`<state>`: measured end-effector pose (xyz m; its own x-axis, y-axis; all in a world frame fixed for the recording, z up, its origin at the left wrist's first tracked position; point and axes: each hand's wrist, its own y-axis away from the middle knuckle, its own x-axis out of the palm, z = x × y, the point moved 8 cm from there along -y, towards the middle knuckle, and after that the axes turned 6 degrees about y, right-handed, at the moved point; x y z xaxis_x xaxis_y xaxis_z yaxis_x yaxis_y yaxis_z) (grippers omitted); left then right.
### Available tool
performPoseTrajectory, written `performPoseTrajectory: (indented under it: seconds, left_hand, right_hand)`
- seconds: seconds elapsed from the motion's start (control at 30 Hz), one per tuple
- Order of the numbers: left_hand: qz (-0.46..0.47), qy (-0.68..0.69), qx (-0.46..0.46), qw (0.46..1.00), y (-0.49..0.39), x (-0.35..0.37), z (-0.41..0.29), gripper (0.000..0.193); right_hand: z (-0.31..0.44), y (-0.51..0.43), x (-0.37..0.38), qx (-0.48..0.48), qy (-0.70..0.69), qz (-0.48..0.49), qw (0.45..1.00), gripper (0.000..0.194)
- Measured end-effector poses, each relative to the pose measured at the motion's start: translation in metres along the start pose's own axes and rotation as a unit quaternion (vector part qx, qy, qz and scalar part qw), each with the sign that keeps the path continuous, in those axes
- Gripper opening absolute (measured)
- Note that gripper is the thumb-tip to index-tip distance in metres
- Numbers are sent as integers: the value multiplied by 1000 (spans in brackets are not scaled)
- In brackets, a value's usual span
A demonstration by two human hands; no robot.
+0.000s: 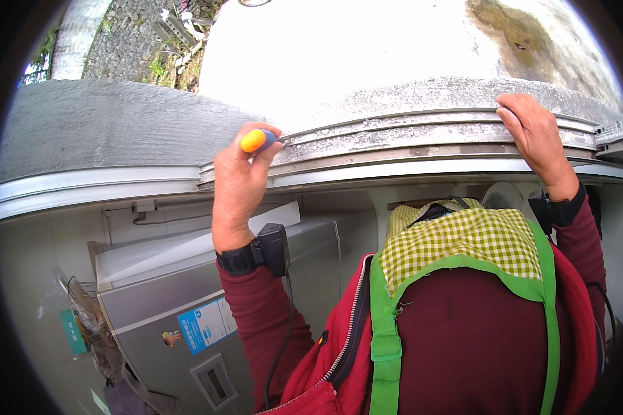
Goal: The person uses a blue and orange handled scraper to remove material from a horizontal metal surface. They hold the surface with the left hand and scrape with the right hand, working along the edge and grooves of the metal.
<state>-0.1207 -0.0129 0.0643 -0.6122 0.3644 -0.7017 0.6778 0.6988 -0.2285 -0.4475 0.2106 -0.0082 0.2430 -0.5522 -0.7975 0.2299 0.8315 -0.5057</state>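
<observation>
My left hand [240, 179] grips a screwdriver with a yellow-orange and blue handle [255, 140]. Its thin metal shaft shows only briefly beyond my fingers, above the left part of the sliding-window track [405, 133]; whether the tip touches the metal is hard to tell. The track has several parallel metal rails, with dirt and pale flecks in the grooves. Toward its right end, my right hand [537, 132] reaches over the rails. The fingertips are bent at the outer rail, and no object shows in them.
Outside the track runs a rough concrete ledge [119, 127]. The white inner frame [98, 184] borders the sill. Below left stands a grey refrigerator [161, 311] bearing a blue-and-white label, with a white sheet [181, 254] on top. A wire rack [85, 306] hangs beside it.
</observation>
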Motion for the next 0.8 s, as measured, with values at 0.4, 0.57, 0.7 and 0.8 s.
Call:
performPoseTrajectory:
  seconds: [0.4, 0.57, 0.7, 0.8]
  left_hand:
    - [-69, -70, -112, 989, 4, -77, 84, 9]
    - [-8, -87, -156, 984, -3, -56, 88, 8]
    - [8, 3, -103, 995, -5, -30, 54, 12]
    - [-69, 101, -81, 989, -3, -40, 39, 16]
  right_hand:
    - [1, 0, 0, -8, 7, 3, 1000, 22]
    - [0, 1, 2, -2, 8, 5, 1000, 22]
    - [-1, 1, 4, 5, 1, 3, 1000, 22]
    - [0, 1, 3, -2, 5, 3, 1000, 21]
